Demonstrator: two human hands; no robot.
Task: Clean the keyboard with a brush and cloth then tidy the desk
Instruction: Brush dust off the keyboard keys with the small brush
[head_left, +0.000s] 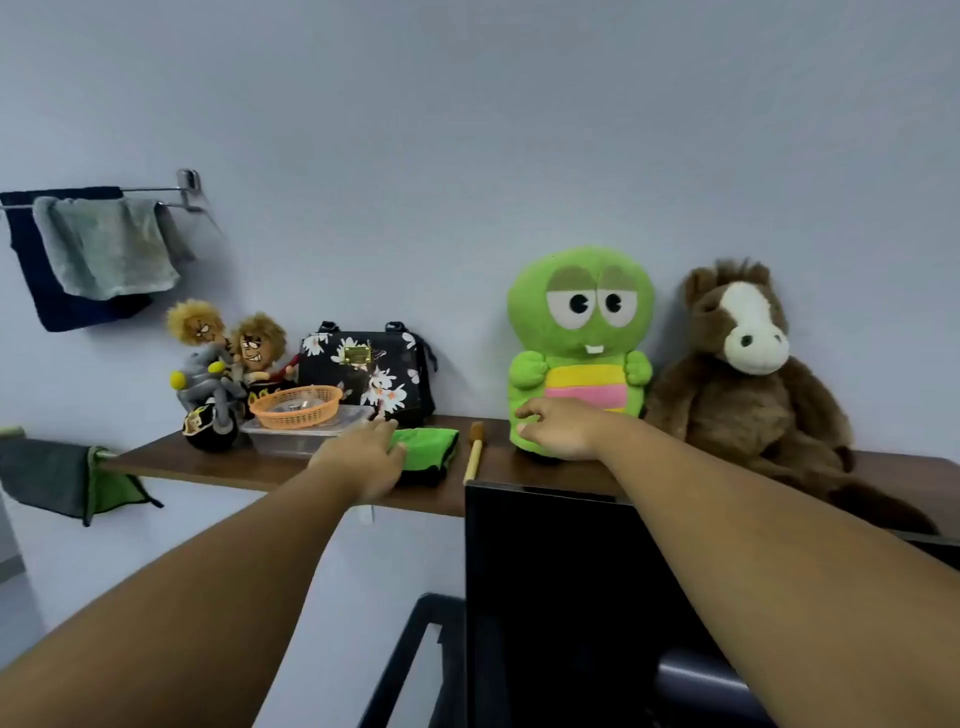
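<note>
Both hands up at the brown wooden shelf (171, 460)

Our left hand (363, 457) lies flat, fingers straight, on the folded green cloth (431, 447); the wooden-handled brush (474, 451) sits just right of it; our right hand (558, 431) hangs loose-fingered against the green plush toy (579, 332).

The cloth (426, 449) on the shelf (208, 462) is bright green with a black edge, and the brush (474, 452) beside it is pale yellow with a brown head. The shelf itself is dark brown wood. One plush toy (579, 332) is lime green — banded yellow and pink across its belly — and the horse (743, 374) is brown with a white muzzle. The handbag (366, 371) is black with white flowers; the basket (296, 406) is orange. Grey and navy towels (104, 249) hang on a pale blue-grey wall (467, 130).
</note>
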